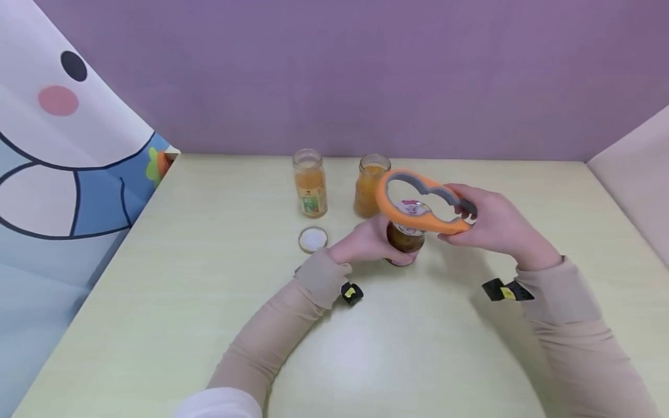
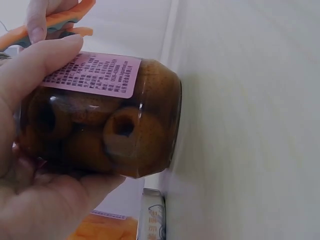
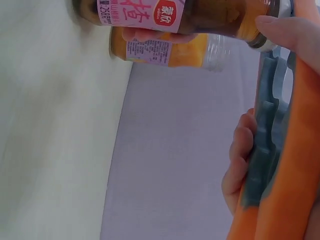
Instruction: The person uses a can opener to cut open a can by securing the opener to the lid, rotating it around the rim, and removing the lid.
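A jar of dark brown pitted fruit [image 1: 405,241] with a pink label stands on the table, and my left hand [image 1: 373,239] grips its body from the side. In the left wrist view, thumb and fingers wrap the jar's glass [image 2: 157,115]. My right hand [image 1: 491,223] holds an orange and grey jar opener [image 1: 385,206] by its handle end. The opener's loop lies over the jar's top, with the printed lid [image 1: 412,207] showing through it. The right wrist view shows the right thumb close by the lid rim, and the opener's grey toothed lining [image 3: 265,135].
Two glass jars with orange contents stand behind: one at left [image 1: 310,188], lidless, and another [image 1: 367,191] just behind the held jar, also lidless. A loose lid [image 1: 313,239] lies with its pale inside up. A purple backdrop [image 1: 334,81] borders the table's [image 1: 209,261] far edge.
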